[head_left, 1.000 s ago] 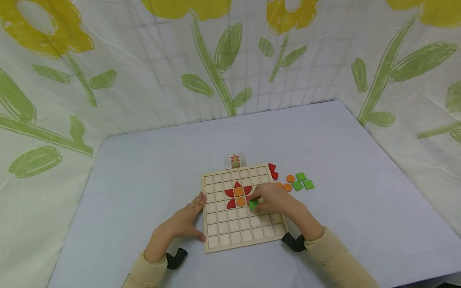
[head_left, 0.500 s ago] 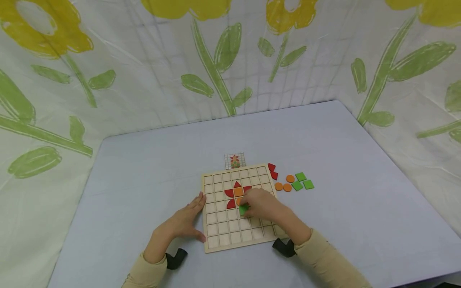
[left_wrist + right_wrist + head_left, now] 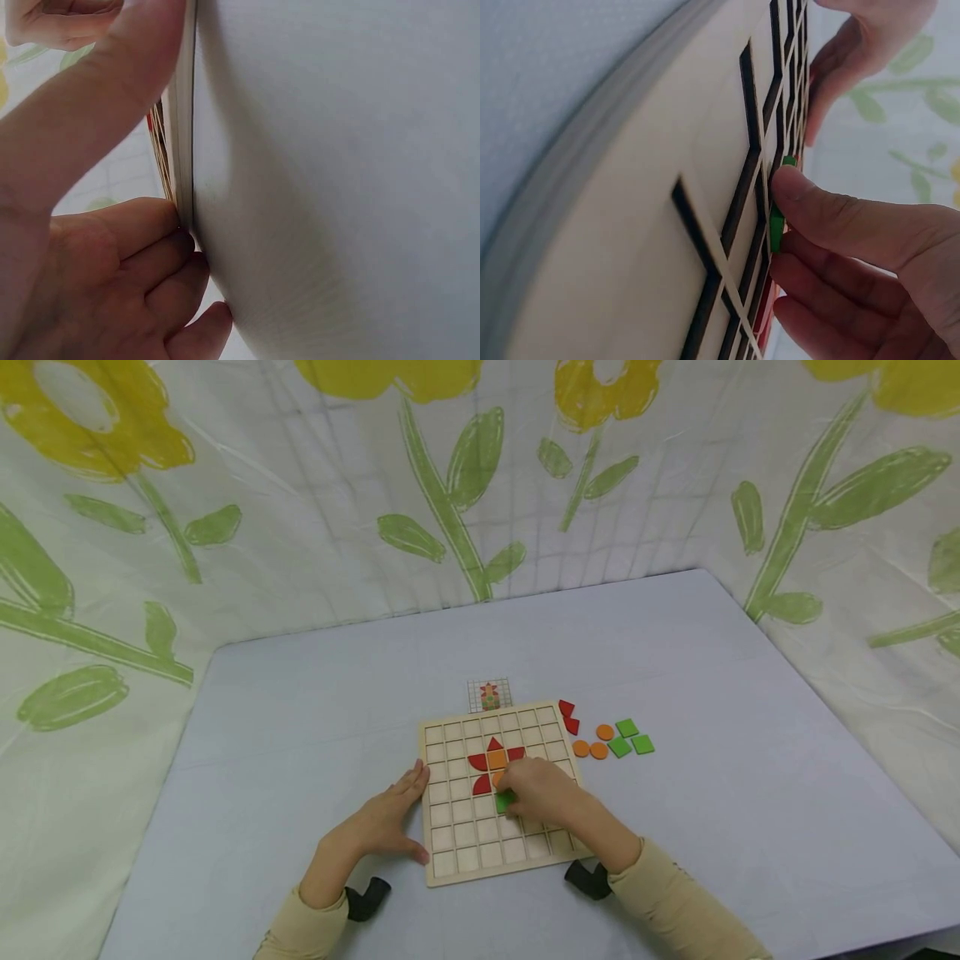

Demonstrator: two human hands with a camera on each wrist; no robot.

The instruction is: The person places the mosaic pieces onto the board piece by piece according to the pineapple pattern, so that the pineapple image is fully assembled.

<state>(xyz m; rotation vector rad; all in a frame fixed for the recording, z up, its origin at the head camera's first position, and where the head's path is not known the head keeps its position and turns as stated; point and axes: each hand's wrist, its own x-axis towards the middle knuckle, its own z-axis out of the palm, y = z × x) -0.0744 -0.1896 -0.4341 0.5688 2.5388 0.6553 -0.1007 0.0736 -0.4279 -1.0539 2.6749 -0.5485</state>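
Observation:
My right hand pinches a green square tile between thumb and fingers, over a cell near the middle of the wooden grid board. In the right wrist view the thumb presses the edge of this tile, which lies close against the grid. Just above it on the board is an orange round tile, partly covered by my fingers. An orange square, a red triangle and red rounded pieces sit in nearby cells. With fingers and thumb spread, my left hand touches the board's left edge.
Right of the board lie loose orange discs, green squares and red pieces. A small pattern card lies at its far edge. Beyond the pale tabletop hangs a flower-printed curtain.
My right hand has moved left across the board with the green tile and lowered it into the cell below the orange disc. The left hand has stayed in place.

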